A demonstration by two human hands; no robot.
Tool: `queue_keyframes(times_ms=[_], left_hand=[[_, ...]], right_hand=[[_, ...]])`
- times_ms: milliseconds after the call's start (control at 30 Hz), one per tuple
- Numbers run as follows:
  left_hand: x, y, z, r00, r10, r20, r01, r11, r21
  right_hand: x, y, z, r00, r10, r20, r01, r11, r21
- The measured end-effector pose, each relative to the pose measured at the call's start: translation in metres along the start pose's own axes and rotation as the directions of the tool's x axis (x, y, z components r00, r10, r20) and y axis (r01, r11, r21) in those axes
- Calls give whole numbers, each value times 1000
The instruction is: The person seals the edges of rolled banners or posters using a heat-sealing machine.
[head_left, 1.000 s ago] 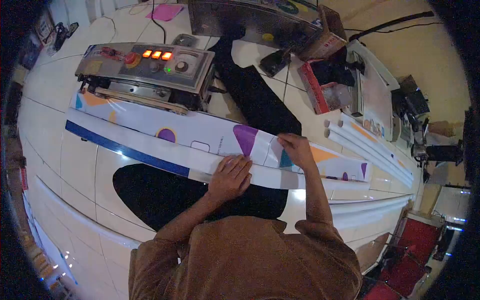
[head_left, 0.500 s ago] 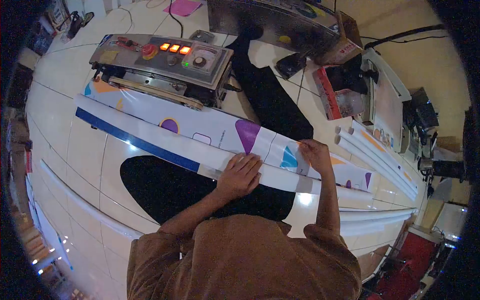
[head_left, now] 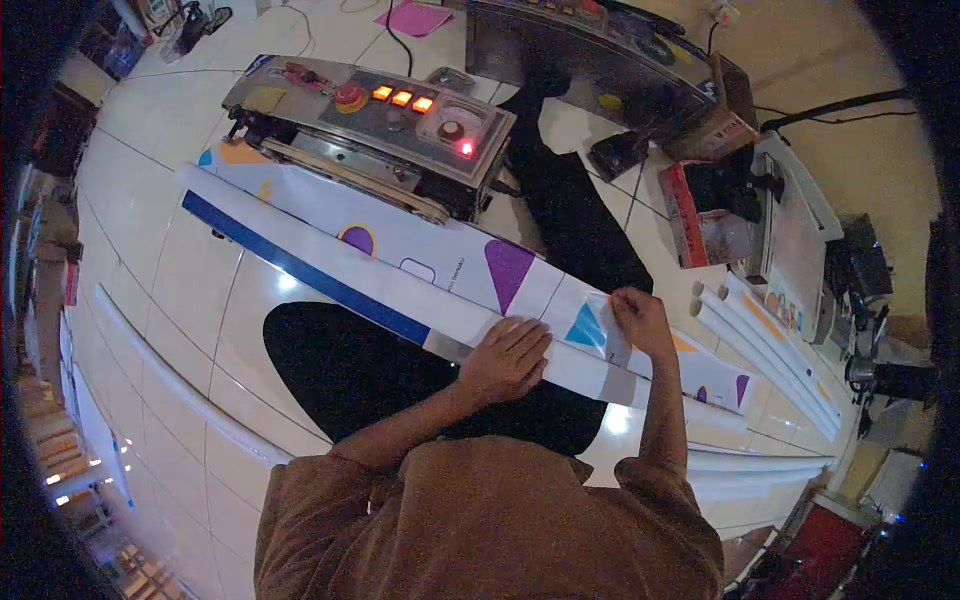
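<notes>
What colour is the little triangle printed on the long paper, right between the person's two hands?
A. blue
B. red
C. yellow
A: the small blue triangle is printed on the long white sheet with coloured shapes, between the left hand, which lies flat on the sheet, and the right hand, which rests on it too.

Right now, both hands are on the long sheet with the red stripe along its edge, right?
No, the stripe is blue, not red. The head view shows the left hand and right hand both on the long sheet.
</notes>
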State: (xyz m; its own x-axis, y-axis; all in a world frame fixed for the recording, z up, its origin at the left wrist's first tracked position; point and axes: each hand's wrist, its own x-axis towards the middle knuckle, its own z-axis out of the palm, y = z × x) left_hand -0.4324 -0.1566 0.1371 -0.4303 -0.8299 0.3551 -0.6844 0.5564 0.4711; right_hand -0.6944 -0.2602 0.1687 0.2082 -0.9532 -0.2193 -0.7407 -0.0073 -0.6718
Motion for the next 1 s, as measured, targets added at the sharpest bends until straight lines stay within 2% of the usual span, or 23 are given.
queue_keyframes(times_ms=[67,133,367,433,567,733,833,1000], left_hand=[[1,1,-1,1000,6,-20,-6,1000,3],[2,1,-1,999,16,-39,-16,1000,5],[2,1,-2,1000,18,-23,-18,1000,21],[2,2,-3,1000,20,-20,-19,999,27],[1,1,-1,1000,1,-18,-1,1000,6],[3,0,-4,1000,8,-11,-8,1000,6],[3,1,-5,1000,1,-12,-1,1000,6],[2,1,-3,1000,-10,-3,10,1000,1]], right_hand=[[2,-4,2,999,48,24,-49,999,16],[4,-5,3,1000,-17,13,17,999,44],[14,-7,12,998,-36,43,34,999,38],[15,-18,12,991,-134,6,135,990,-36],[17,-25,16,999,-48,25,47,998,49],[23,-29,21,982,-187,-2,187,981,59],[25,-42,20,992,-113,47,111,993,47],[30,-48,24,986,-162,48,161,987,30]])
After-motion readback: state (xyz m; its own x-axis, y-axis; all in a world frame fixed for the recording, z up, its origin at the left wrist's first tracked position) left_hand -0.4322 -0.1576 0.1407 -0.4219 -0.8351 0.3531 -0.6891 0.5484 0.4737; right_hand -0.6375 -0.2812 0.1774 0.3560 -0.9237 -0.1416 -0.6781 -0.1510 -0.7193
